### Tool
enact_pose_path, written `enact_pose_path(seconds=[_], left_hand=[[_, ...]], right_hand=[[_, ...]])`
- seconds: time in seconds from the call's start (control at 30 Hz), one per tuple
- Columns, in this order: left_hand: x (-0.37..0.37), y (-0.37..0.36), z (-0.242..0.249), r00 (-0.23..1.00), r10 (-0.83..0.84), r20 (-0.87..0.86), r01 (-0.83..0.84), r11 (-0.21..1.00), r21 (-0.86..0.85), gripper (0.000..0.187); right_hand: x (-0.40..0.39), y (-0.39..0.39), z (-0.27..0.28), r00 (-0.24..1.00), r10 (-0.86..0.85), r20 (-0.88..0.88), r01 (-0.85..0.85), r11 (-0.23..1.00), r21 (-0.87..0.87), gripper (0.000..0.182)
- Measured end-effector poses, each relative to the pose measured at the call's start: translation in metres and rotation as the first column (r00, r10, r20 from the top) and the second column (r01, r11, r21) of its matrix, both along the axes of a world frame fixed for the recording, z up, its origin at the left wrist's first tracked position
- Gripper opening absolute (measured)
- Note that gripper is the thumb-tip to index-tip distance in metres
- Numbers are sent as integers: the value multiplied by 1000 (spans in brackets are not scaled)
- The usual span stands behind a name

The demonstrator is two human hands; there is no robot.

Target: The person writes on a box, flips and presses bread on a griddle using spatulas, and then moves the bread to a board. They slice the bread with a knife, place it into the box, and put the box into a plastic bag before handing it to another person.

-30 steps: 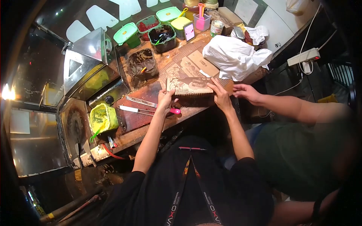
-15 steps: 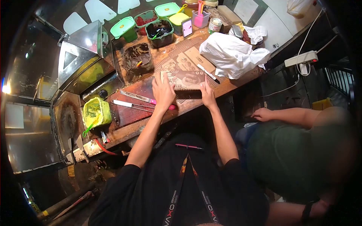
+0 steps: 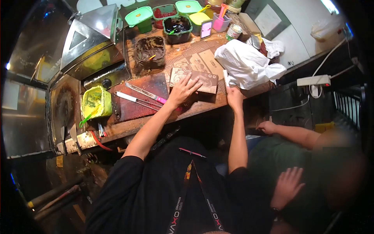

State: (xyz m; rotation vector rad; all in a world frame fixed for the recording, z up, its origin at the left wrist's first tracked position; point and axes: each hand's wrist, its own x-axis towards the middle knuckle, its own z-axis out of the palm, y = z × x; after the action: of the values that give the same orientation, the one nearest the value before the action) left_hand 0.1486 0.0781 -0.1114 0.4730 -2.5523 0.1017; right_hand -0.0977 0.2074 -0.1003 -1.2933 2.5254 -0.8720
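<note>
Now right hand has left box.

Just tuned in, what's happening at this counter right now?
A person in black stands at a cluttered wooden counter. The left hand lies flat, fingers spread, on a printed brown cardboard box. The right hand is at the counter's edge, fingertips on a white marker beside the white plastic bag. Two knives lie on the dark board to the left. A second person sits alongside, hands off the counter.
</note>
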Motion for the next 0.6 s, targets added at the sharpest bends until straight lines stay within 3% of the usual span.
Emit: enact_pose_path(seconds=[0.07,0.13,0.2,0.23,0.33,0.37,0.47,0.5,0.6], left_hand=[[-3,5,-9,1000,27,-3,-27,1000,10,46],[-5,21,1,984,38,-176,5,971,237,40],[-6,25,0,959,39,-279,71,925,374,38],[-7,26,6,934,20,-357,134,906,402,30],[-5,33,26,940,16,-340,230,707,669,25],[-9,36,31,911,-8,-411,278,749,601,21],[-12,30,18,961,-83,-264,216,820,530,19],[-13,30,20,957,-82,-278,226,812,538,21],[-15,32,27,977,-100,-189,194,785,588,24]], right_hand=[[26,19,39,955,27,296,11,992,-127,30],[56,27,62,685,100,722,90,971,-220,21],[77,25,64,515,243,822,91,938,-335,13],[86,20,59,501,260,826,98,931,-352,12],[103,7,47,447,303,842,86,922,-377,11],[109,2,42,450,285,847,118,921,-372,16],[108,-13,50,322,185,928,238,933,-269,29],[112,-22,50,408,135,903,298,915,-272,44],[105,-40,36,576,-29,817,345,915,-210,49]])
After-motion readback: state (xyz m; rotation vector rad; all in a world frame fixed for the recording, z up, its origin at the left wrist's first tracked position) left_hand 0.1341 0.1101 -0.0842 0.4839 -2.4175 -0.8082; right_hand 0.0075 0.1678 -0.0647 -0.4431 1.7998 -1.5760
